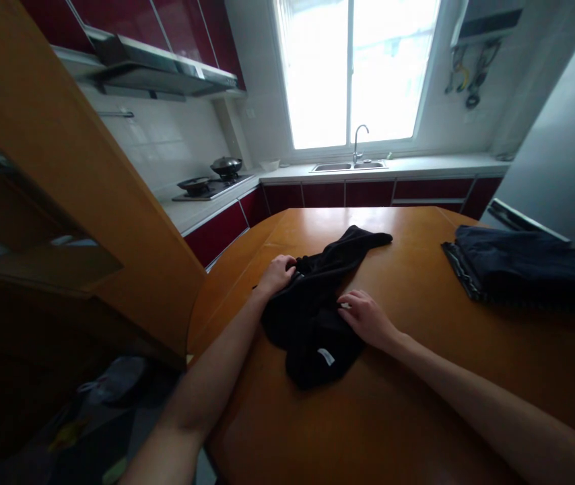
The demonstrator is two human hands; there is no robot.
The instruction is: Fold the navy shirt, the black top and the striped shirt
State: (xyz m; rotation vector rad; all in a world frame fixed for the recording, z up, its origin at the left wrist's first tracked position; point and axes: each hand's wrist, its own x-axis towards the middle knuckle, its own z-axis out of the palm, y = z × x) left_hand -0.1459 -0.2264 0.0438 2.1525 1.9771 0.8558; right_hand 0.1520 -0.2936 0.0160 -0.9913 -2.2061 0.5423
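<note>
A black garment [318, 303] lies crumpled on the wooden table [409, 404], one narrow end stretching toward the far right. Near its lower edge a small white label [326, 356] shows. My left hand [278, 272] grips the garment's left edge, fingers curled into the cloth. On the opposite side, my right hand [365, 316] pinches the right edge between thumb and fingers. The garment's exact kind cannot be made out from its folds.
At the table's right lies a stack of folded dark clothes [530, 266]. Beyond the table run a counter with a sink [335, 167] and a stove with pans [225, 166]. A wooden cabinet [130, 222] stands close on the left. Bags [116, 380] lie on the floor below.
</note>
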